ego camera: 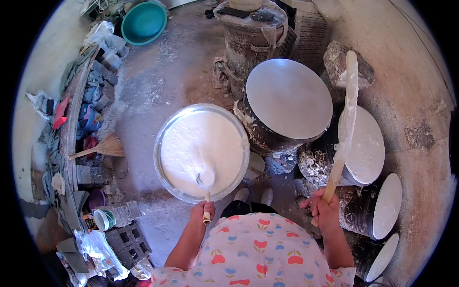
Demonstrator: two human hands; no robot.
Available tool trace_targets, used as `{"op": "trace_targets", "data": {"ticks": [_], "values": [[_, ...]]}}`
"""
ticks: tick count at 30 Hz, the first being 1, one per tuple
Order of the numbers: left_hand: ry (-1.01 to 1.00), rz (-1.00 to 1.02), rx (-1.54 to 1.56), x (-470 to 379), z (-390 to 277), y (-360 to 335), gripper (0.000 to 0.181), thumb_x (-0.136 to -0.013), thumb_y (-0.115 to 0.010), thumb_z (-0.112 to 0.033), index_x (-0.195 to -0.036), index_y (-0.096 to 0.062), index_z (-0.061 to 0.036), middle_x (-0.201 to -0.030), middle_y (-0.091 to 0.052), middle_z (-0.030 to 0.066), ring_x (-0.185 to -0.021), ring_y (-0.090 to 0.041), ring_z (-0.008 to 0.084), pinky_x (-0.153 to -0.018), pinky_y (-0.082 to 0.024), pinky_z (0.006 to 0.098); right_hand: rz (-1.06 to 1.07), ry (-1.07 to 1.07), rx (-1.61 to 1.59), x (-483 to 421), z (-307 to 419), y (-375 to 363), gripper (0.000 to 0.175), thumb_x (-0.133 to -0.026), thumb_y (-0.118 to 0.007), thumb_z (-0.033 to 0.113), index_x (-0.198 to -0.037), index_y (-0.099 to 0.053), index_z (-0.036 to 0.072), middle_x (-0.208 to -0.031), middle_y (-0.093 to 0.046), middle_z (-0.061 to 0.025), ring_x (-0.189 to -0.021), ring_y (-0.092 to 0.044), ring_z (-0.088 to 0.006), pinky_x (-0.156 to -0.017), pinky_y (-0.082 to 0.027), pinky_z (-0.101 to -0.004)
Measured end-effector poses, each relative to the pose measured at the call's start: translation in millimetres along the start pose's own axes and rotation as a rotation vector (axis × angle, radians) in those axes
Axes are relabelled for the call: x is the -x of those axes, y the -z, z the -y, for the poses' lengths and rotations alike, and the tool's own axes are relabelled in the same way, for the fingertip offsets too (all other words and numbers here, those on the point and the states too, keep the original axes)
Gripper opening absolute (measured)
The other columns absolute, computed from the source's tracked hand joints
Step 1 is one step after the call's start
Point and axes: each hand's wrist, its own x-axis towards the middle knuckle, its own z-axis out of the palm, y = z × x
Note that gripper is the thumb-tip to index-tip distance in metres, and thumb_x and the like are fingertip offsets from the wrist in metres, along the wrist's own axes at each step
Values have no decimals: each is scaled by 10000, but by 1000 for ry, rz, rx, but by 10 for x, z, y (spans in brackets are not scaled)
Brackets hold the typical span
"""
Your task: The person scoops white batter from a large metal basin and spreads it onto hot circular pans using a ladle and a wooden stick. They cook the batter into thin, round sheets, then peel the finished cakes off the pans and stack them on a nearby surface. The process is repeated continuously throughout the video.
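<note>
My left hand [205, 211] is closed round the wooden handle of a ladle [204, 180], whose bowl lies in thick white batter [186, 143]. A wide round metal basin [156, 155] holds that batter. My right hand [325, 206] grips the lower end of a long wooden paddle [344, 143], its upper part coated with wet white batter. The paddle slants upward over a black drum with a round pale top [365, 145]. A larger round griddle-like plate [288, 98] with a smooth grey-white surface stands on a dark drum between basin and paddle.
More drums with round white tops [387, 206] line the right wall. Behind stands a crusted barrel [242, 45] bearing a dark flat object. A teal basin [144, 23] lies at the upper left. At the left are a straw broom [107, 145], a wooden plank [71, 125] and hollow blocks [127, 240].
</note>
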Motion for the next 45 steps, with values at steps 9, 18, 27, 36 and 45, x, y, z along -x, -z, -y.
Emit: {"op": "trace_targets", "data": {"ticks": [9,18,27,36,45], "values": [[-277,203,-130,-1238,-1031,-503,195,-893,-471,-85,-707,-416,-60,-555,-386,-11,-438,-400,92,-384,-364,220,-148,-115,75,7,-79,329,168,-870,-461,-29,-1008,-542,20,-576,-499,-28,-479,-491,-112,-559,-514,-310],[-425,366,-406,428,-211,-1017,242,-971,-416,-147,-1084,-454,63,-665,-407,-12,-444,-359,46,-338,-306,177,-110,-238,242,-216,-275,566,181,-886,-462,-8,-1036,-562,15,-611,-510,-17,-543,-529,-105,-571,-496,-273],[-825,491,-655,2086,950,-1159,315,-980,-446,-162,-1176,-490,82,-641,-410,0,-417,-374,49,-307,-324,176,185,-127,334,-699,-481,465,223,-873,-447,-18,-1033,-597,26,-642,-541,-15,-558,-544,-97,-559,-495,-277],[-1328,199,-962,3134,1604,-1554,266,-968,-488,-137,-1155,-534,47,-644,-460,23,-430,-409,64,-335,-313,189,339,-108,420,-861,-511,315,369,-884,-484,3,-1244,-558,40,-749,-560,-37,-613,-565,-107,-616,-523,-296],[-895,-3,-900,1994,1329,-1378,189,-920,-492,-86,-1050,-513,50,-680,-480,44,-461,-425,87,-370,-332,221,518,456,992,-837,-483,402,657,-823,-538,-3,-1400,-473,305,-835,-547,-127,-764,-588,-325,-689,-493,-388]]}}
